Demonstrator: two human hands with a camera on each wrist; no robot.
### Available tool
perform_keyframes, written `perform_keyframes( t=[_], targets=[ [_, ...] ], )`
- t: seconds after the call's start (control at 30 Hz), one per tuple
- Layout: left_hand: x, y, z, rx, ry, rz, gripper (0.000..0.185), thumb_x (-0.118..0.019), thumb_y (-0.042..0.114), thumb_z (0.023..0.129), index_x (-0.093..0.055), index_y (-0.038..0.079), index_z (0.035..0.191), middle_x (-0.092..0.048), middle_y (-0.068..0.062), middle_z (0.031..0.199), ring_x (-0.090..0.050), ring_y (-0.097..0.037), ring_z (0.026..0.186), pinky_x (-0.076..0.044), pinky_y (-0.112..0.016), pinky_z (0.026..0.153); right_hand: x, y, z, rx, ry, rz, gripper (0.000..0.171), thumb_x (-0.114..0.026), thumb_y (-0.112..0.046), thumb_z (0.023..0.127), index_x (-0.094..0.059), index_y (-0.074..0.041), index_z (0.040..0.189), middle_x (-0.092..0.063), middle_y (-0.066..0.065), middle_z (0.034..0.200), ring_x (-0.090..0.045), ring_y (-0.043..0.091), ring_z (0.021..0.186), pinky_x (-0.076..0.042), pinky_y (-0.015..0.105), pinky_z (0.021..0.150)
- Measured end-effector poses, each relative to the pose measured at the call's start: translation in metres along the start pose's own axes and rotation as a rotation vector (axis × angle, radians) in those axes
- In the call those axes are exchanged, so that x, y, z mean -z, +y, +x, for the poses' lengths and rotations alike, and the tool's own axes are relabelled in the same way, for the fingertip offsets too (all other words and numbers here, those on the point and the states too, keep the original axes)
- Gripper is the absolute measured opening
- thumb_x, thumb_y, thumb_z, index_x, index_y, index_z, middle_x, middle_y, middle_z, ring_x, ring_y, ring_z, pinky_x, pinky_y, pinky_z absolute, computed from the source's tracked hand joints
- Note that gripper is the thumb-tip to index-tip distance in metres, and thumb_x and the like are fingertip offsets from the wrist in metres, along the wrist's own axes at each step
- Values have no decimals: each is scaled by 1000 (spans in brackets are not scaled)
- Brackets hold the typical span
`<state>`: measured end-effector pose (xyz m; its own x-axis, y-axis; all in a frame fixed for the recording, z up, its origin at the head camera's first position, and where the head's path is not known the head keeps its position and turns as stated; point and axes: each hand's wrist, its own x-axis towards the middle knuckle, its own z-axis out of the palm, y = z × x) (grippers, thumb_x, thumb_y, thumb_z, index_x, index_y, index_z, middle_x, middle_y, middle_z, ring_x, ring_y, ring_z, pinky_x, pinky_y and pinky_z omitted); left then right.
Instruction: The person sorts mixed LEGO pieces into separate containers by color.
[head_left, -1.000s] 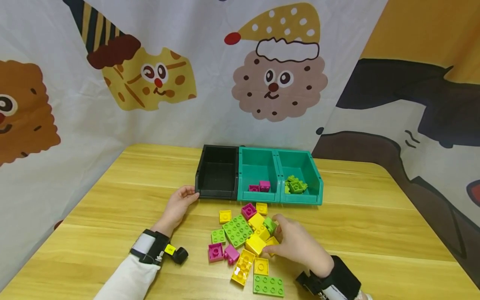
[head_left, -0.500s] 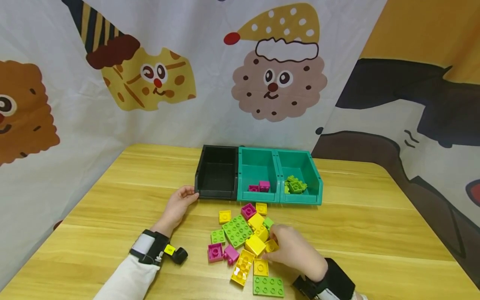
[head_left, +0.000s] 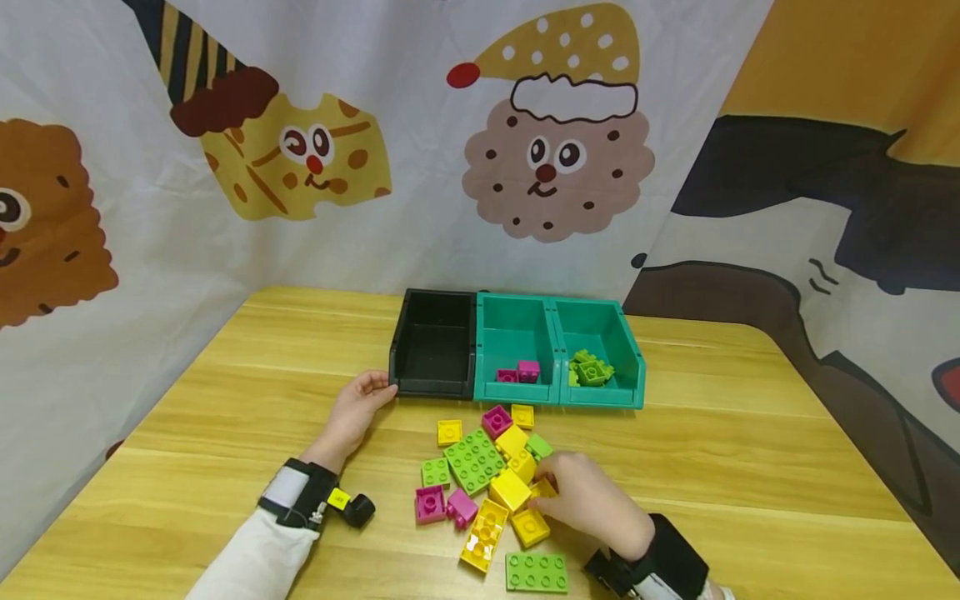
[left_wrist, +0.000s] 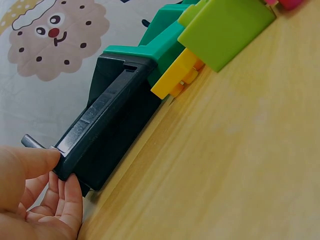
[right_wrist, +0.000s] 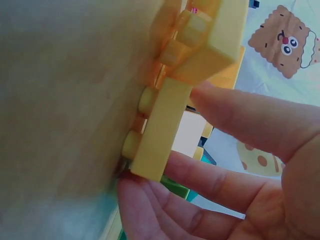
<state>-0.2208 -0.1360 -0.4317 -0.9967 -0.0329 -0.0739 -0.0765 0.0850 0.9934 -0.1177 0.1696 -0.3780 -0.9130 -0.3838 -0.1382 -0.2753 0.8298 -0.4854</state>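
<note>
**Within the right hand (head_left: 588,500): yellow brick (right_wrist: 161,131), pinched end to end**

Note position: at the right edge of the loose bricks, low at the worktop (head_left: 712,433); contact with the surface not determinable. In the right wrist view, long side aligned from thumb to fingertips, studs toward the worktop. Thumb near one end, fingers curled about the other.

Just beside, toward the person: square yellow brick (head_left: 531,527), apparently tilted; touching or apart, not determinable. Beyond the fingers: small green brick (head_left: 538,448).

Treat as governing relation: bins ahead of the right hand, well apart from the pinched brick. Nearly straight ahead: right teal bin (head_left: 603,399). Ahead and left: middle teal bin (head_left: 517,396). Farther left, on the longest diagonal: black bin (head_left: 433,389), nearer to the left hand (head_left: 352,414). There, front left corner clasped between thumb and fingers, thumb over the rim; probably a steadying hold.
</note>
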Motion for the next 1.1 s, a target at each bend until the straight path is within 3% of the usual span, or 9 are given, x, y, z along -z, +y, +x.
perform_keyframes(
  t=[0.8,1.1],
  targets=[
    [1,-2,1,-3,-7,1,24,-58,6,92,-51,-6,112,-53,-2,96,-48,-10,90,-43,-16,75,2,0,4,-41,45,0,26,-79,-16,70,-71,-3,90,-58,0,78,-46,15,68,-42,28,60],
    [0,-2,1,-5,-8,8,23,-58,6,92,-52,-5,112,-53,-1,96,-48,-10,89,-43,-16,75,8,2,2,26,138,33,25,-78,-11,69,-70,0,91,-62,4,84,-48,13,69,-43,23,59]
  ],
)
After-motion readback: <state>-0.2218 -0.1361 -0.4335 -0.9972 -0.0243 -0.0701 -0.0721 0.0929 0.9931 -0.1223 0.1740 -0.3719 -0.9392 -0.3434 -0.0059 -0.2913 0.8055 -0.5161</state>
